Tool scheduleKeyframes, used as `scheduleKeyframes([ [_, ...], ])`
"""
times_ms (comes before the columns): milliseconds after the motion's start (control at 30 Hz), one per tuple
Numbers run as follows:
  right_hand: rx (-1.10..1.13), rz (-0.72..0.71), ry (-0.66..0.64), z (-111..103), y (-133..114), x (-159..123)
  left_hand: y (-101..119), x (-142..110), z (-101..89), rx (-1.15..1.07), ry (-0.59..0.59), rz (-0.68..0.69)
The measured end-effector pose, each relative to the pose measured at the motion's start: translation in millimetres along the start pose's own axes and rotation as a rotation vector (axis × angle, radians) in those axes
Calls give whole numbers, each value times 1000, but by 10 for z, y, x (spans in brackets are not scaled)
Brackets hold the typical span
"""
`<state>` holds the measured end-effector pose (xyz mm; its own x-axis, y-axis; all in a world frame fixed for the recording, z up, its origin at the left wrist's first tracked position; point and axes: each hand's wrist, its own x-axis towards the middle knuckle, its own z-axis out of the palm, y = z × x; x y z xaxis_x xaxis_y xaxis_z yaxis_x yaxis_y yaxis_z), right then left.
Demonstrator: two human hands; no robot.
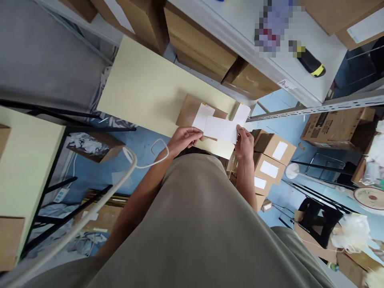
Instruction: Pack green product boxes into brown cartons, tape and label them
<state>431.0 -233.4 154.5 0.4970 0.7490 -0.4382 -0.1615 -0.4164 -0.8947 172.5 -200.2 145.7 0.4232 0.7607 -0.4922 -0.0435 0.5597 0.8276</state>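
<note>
Olive-grey shirt (198,208) foremost, one white sheet (220,129) lies between both hands (187,138) (245,142).

plain grey-green top (195,212), bare forearms (246,180), bare hands (186,138)

Nothing reads clearly, even the handwritten label (287,85) on the shelf (312,86).

Looks steeply down from the head, close over the shirt (198,204), past left hand (187,137) and right hand (245,143) to the slanting table (144,86) farther off.
</note>
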Motion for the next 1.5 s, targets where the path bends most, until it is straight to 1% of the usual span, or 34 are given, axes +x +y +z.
scheduleKeyframes([
  [233,-4,28,-81,20,20,-158,19,-275,37,-6,-4,83],
  [433,71,58,-115,49,57,-255,57,-455,75,-78,-6,102],
  [600,77,68,-139,51,84,-263,20,-498,102,-96,10,113],
  [733,49,70,-199,37,131,-211,3,-510,116,-91,6,128],
  [800,37,93,-225,34,167,-176,3,-517,120,-85,2,133],
  [900,-40,143,-276,50,242,-142,-10,-517,125,-67,6,140],
  [967,-156,140,-342,75,297,-150,-32,-505,127,-49,15,146],
  [1033,-329,74,-409,103,330,-198,-62,-483,130,-43,30,157],
  [1067,-423,10,-416,115,330,-240,-77,-470,133,-43,43,164],
  [1133,-563,-165,-377,126,279,-354,-100,-444,140,-34,75,177],
  [1200,-587,-348,-334,125,163,-498,-112,-419,150,-2,102,190],
  [1267,-543,-468,-362,126,14,-642,-117,-394,161,42,106,204],
  [1333,-510,-524,-430,146,-121,-757,-120,-368,169,80,103,227],
  [1400,-498,-546,-479,189,-205,-823,-123,-340,169,110,95,253],
  [1500,-499,-543,-492,273,-224,-839,-122,-309,153,160,76,283],
])
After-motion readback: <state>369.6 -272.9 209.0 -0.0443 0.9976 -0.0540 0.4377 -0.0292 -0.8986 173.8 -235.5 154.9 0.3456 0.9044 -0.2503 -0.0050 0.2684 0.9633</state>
